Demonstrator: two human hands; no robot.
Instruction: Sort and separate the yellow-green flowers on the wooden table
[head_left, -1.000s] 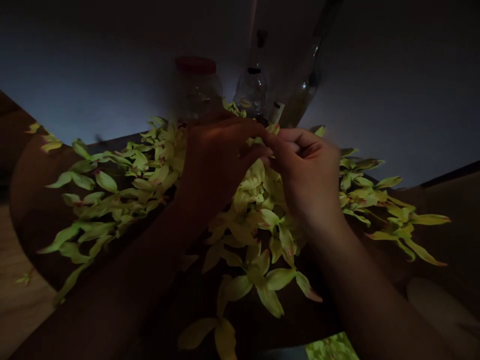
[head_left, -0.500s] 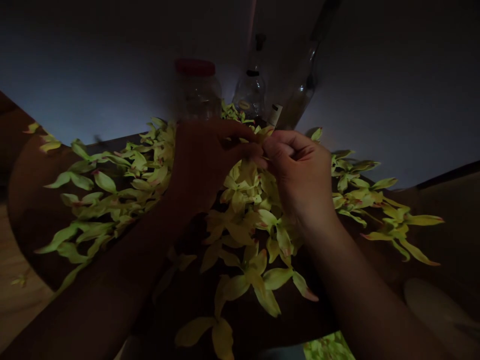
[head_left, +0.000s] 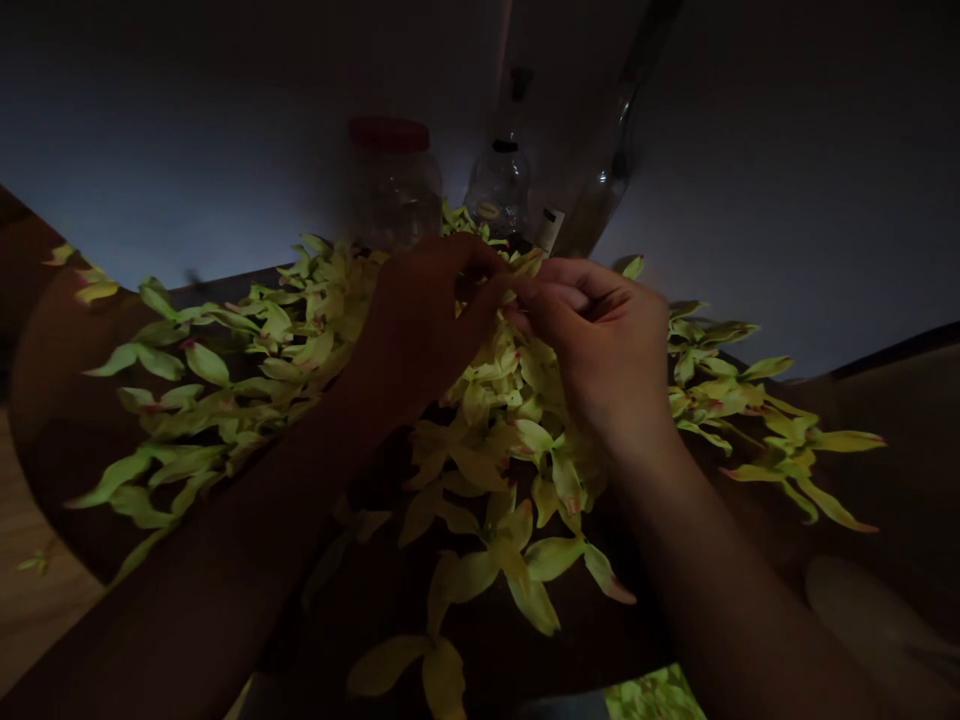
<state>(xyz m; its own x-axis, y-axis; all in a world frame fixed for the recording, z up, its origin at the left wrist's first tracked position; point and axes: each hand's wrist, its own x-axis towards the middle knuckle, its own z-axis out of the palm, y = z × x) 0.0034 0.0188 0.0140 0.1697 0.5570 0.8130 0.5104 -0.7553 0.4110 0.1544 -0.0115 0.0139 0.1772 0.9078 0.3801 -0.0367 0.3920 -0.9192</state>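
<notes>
My left hand (head_left: 420,325) and my right hand (head_left: 611,340) meet above a heap of yellow-green flowers (head_left: 472,465) with long petals, some red at the tips. Both hands are closed in a pinch, fingertips against fingertips. Between them a small yellow-green flower (head_left: 529,264) shows a petal above the right fingers; the rest of it is hidden by the fingers. More blossoms lie under and around both wrists. The light is dim, and my left hand is in deep shadow.
A dark round table (head_left: 52,440) carries the flowers. Behind them stand a clear jar with a red lid (head_left: 390,134), a glass bottle (head_left: 501,185) and a taller bottle (head_left: 600,190), close to the pale wall (head_left: 187,200). Something bright green (head_left: 652,695) shows at the bottom edge.
My left hand has turned slightly and its thumb and fingertips have shifted a little. My right hand stays in nearly the same place, still pinching. The flowers on the table look unchanged.
</notes>
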